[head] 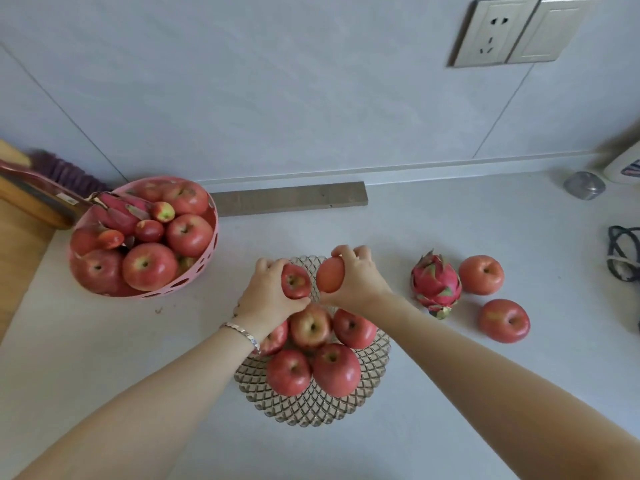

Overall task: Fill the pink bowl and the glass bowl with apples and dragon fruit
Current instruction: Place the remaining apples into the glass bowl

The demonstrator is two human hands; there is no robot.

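A patterned glass bowl (311, 408) sits on the counter in front of me with several red apples in it. Over its far side, my left hand (266, 296) grips one red apple (295, 282) and my right hand (356, 277) grips another apple (330, 275). At the left stands the pink bowl (194, 277), heaped with apples and dragon fruit (119, 211). A single dragon fruit (435, 284) and two loose apples (481, 274) (504, 320) lie on the counter to the right of the glass bowl.
A grey wooden strip (289, 198) lies along the back wall. A wooden board with a knife (38, 195) is at the far left. A small metal cap (583, 185), a bottle (623, 168) and a dark cord (621, 256) sit at the right edge.
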